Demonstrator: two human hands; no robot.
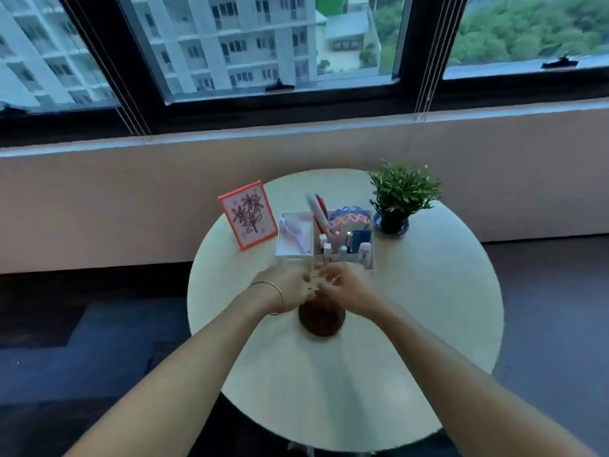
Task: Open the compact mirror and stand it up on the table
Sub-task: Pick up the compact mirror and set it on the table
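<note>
The compact mirror [321, 321] is a round, dark brown disc at the middle of the round white table [428, 308]. Its near half shows; its far edge is hidden under my fingers. My left hand [283, 286], with a thin bangle on the wrist, and my right hand [346, 288] meet over that far edge. The fingers of both hands are curled and pinched on it. Whether the lid has lifted from the base is hidden by the hands.
Just behind my hands stands a white organiser [293, 255] holding brushes, tubes and small bottles. A pink-framed flower card [247, 214] stands at the back left, and a small potted plant [402, 192] at the back right. A low wall and window lie beyond the table.
</note>
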